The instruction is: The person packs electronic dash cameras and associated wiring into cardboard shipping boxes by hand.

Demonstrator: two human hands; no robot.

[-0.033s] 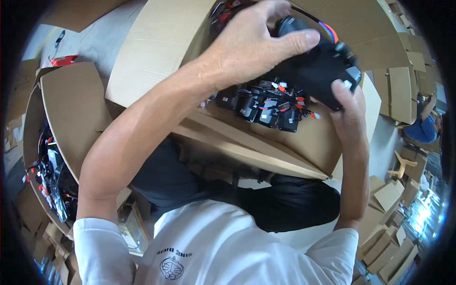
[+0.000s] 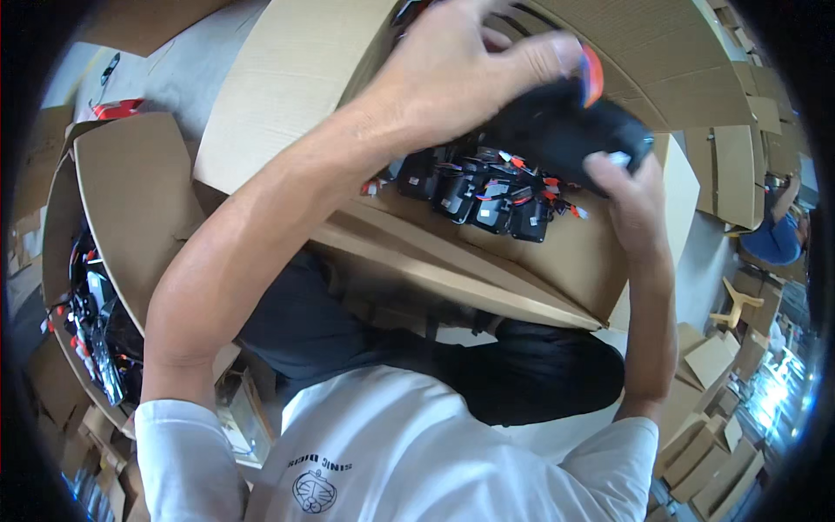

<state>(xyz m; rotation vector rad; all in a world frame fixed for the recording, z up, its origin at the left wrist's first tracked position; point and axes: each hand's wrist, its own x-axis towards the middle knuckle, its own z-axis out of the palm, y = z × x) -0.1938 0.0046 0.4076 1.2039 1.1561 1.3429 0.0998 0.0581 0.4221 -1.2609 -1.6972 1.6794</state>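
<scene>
**Blurry black plastic case [image 2: 600, 130] held over an open brown cardboard box [image 2: 591, 261]**

So from my end of the feed, my right hand [image 2: 637, 200] is curled round the case's right end, thumb pressed on top. My left hand [image 2: 465, 74] is half open over its left part, thumb stuck out near a looped red-and-blue wire [image 2: 593, 74]; some fingers are hidden, so I can't tell if it's gripping. At least 4 rectangular black plastic units [image 2: 491, 216] lie in a row inside the box.
</scene>
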